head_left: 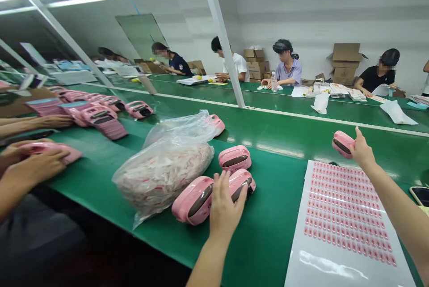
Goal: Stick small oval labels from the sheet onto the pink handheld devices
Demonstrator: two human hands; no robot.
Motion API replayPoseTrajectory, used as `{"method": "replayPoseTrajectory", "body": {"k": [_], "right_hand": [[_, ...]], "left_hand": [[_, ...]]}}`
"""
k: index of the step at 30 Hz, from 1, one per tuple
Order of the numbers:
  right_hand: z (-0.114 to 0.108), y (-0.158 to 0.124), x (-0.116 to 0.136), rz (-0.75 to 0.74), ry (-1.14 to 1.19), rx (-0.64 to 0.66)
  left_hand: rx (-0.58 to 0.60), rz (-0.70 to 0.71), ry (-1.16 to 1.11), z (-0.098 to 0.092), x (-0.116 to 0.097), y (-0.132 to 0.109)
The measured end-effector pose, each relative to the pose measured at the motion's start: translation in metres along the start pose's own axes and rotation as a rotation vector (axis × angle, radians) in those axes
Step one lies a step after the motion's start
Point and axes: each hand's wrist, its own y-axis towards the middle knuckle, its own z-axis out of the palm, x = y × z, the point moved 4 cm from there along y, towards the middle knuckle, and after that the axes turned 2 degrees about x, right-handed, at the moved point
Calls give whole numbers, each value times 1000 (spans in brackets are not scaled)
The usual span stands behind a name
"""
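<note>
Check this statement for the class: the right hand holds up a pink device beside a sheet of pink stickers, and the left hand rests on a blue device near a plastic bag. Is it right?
No: the device under the left hand is pink, not blue, as the head view shows. The rest stands: the right hand holds up its pink device.

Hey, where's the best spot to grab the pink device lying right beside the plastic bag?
Probably by its rounded left end: grip the pink device from the near side of the green workbench. The plastic bag crowds its far side, your left hand sits at its right end, and the dark window slants across its top, so keep your fingers off that.
</note>
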Motion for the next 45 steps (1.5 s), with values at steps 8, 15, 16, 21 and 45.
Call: {"method": "replayPoseTrajectory", "body": {"k": [8,15,16,21,45], "right_hand": [[-5,24,-38,202,-41,-28],[18,-70,65,-507,377,359],[24,-93,83,-637,455,459],[39,-154,112,-713,482,543],[18,-226,-28,135,763,-123]], "left_hand": [[184,-190,-144,-6,29,23],[536,-178,-511,12,-43,11],[539,-138,-525,13,-54,7],[341,11,-519,29,-72,-3],[402,-98,244,43,39,151]]}}
